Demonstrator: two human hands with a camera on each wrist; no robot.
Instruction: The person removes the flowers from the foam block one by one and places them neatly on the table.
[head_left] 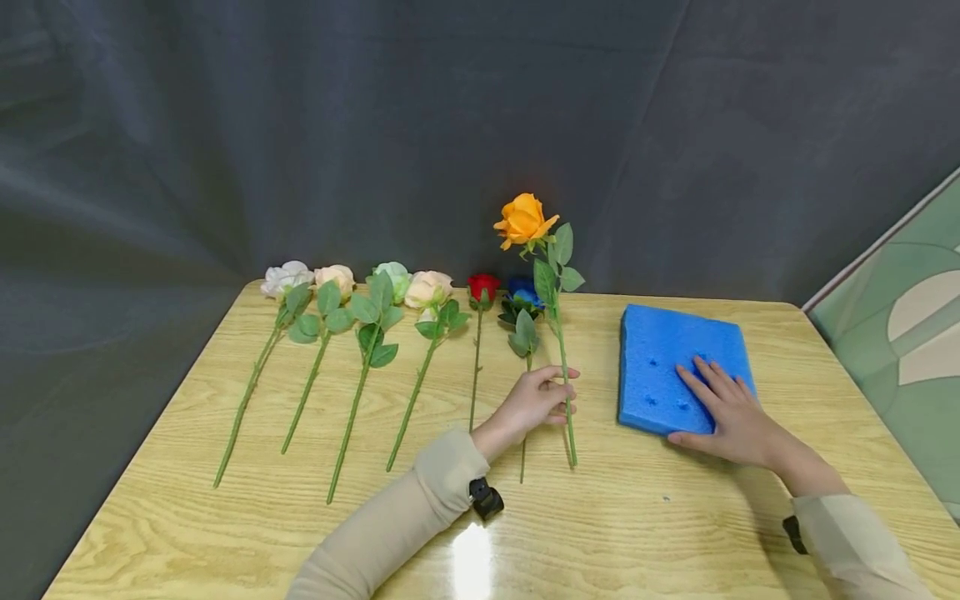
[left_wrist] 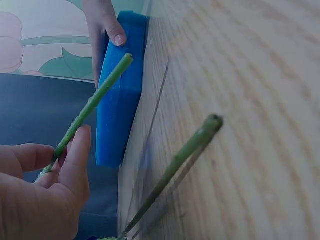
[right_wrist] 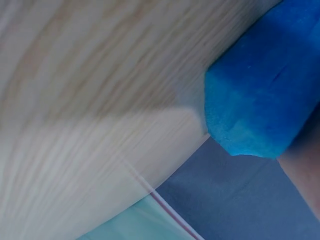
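Observation:
An orange rose (head_left: 524,221) with a green stem stands nearly upright in my left hand (head_left: 536,400), which pinches the stem between thumb and fingers. In the left wrist view the cut end of this stem (left_wrist: 95,101) points toward the blue foam block. That block (head_left: 652,333) lies on the right part of the table, with several small holes in its top. My right hand (head_left: 731,417) rests on it, fingers spread over its right side and thumb at the front edge. In the right wrist view one corner of the foam (right_wrist: 260,100) shows, most of the hand being out of frame.
A blue rose (head_left: 525,293) and a red rose (head_left: 483,288) lie beside my left hand. Farther left lie a white rose (head_left: 287,279), a pale green rose (head_left: 393,279) and two peach roses. A dark curtain (head_left: 450,125) hangs behind the wooden table (head_left: 600,533).

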